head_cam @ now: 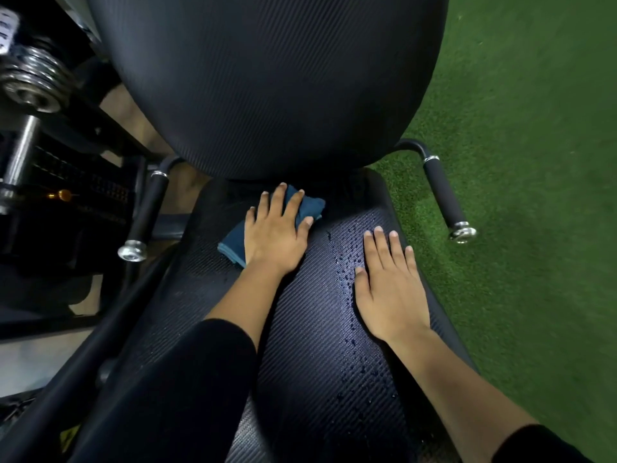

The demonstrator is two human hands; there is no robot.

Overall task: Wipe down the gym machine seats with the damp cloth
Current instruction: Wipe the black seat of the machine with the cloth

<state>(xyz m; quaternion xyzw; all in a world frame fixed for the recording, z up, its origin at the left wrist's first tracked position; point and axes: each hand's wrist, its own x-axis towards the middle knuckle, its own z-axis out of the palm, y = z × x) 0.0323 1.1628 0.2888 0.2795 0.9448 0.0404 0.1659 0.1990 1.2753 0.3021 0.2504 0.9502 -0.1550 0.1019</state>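
Ok, sleeves: black (pixel 187 379), ending partway up each forearm; nearest thing in frame.
Seat: black textured pad (pixel 300 345), runs from under the arms up to the backrest; both hands rest on it.
Right hand: (pixel 390 289) flat, palm down, fingers straight and close together, thumb out to the side; holds nothing, presses the pad near its right edge.
Water drops: (pixel 347 262) beaded strip on the pad just beside the right thumb, between the two hands, running down alongside the right forearm.
Left hand: (pixel 272 238) farther up the seat than the right, palm down, fingers straight and slightly spread, pressing on the cloth; no pinch.
Cloth: (pixel 309 205) dark teal, folded, flat on the seat under the left palm; sticks out past the fingertips and at the outer side of the wrist.
Handles: black foam grips with metal end caps, one (pixel 147 215) outboard of the left hand, one (pixel 444 192) outboard of the right hand; neither touched.
Backrest: (pixel 267 78) big black rounded pad just beyond the left fingertips; not touched.
Weight plates: (pixel 33 78) metal, blurred, far beyond and outboard of the left hand.
Turf: (pixel 534 162) green floor outboard of the right hand.
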